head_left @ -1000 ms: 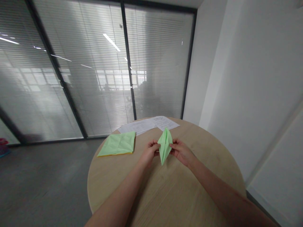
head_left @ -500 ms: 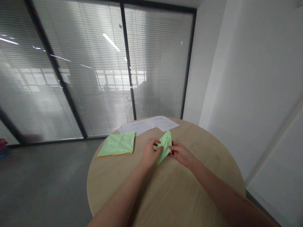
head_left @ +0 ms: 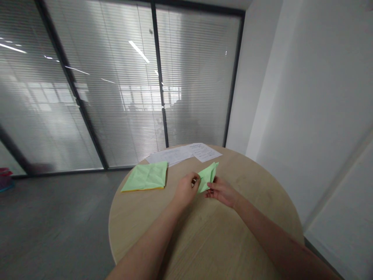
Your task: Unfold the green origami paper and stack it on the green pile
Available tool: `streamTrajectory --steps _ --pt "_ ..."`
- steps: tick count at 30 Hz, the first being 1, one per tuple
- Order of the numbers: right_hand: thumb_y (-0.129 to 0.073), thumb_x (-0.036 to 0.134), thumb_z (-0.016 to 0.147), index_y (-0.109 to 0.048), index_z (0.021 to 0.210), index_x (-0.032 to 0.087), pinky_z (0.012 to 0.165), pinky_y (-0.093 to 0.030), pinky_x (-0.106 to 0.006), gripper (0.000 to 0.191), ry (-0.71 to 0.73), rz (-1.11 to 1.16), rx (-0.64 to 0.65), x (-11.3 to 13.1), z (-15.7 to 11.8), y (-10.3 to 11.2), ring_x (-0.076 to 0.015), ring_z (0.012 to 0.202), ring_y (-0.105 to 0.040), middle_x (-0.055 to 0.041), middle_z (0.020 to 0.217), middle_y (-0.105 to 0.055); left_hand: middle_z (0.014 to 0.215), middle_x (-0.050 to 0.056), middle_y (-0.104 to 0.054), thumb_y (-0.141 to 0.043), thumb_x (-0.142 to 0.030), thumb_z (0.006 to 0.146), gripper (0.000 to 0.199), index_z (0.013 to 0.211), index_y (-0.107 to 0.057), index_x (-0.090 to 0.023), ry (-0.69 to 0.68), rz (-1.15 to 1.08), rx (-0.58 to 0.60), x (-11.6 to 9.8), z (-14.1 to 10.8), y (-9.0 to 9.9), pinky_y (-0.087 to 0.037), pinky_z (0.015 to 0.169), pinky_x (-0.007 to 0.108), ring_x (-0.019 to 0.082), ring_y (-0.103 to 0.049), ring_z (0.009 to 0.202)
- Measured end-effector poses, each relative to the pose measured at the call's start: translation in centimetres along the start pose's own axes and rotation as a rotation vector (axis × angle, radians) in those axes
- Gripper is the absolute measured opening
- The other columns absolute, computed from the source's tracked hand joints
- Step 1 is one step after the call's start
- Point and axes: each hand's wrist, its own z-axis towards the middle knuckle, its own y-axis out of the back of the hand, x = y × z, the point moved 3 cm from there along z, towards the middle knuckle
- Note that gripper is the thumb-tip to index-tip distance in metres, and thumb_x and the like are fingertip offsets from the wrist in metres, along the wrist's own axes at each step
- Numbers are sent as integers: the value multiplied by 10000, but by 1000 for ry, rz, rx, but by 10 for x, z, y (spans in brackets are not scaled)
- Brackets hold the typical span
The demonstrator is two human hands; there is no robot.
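A folded piece of light green paper (head_left: 206,177) is held up between both hands, above the middle of the round table. My left hand (head_left: 188,187) pinches its left edge between thumb and fingers. On the other side, my right hand (head_left: 220,190) grips the lower right part, thumb on the near face and some fingers tucked behind or below. The folds on the far side of the paper are hidden. To the left lies a stack of creased green paper sheets (head_left: 146,175) with a yellow edge showing along its front.
The round wooden table (head_left: 230,233) spans the lower middle. Printed white sheets (head_left: 205,152) lie near its far edge. Behind stands a glass partition (head_left: 131,97) with blinds, and a white wall (head_left: 314,116) rises on the right. A red and blue object (head_left: 5,179) sits far left on the floor.
The folded green paper has turned from nearly upright to leaning up and right. Both hands have shifted their grip on it slightly. The stack of sheets stays in place.
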Motion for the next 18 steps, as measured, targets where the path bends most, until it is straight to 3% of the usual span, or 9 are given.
streamTrajectory --steps 4,11,18 --pt "-995 463 644 -696 1073 207 766 -584 -319 581 16 -26 4 1 0 -1 -180 865 -701 -54 1047 -748 721 31 -688 -620 -249 881 150 743 -670 -217 48 -17 -32 -1 1 2 -419 682 304 201 -612 686" --pt "-958 466 678 -725 1084 195 908 -580 -412 541 111 -89 -54 8 3 5 -248 1004 -711 -90 1128 -758 667 -15 -603 -615 -335 856 185 721 -612 -209 169 -160 -62 13 7 4 -383 629 271 171 -560 652" --pt "-825 389 754 -695 977 232 839 -568 -384 302 256 -299 -181 18 5 15 -264 961 -714 -53 1012 -769 653 -40 -507 -616 -407 828 228 727 -558 -210 284 -318 -133 24 8 8 -401 570 252 154 -514 618"
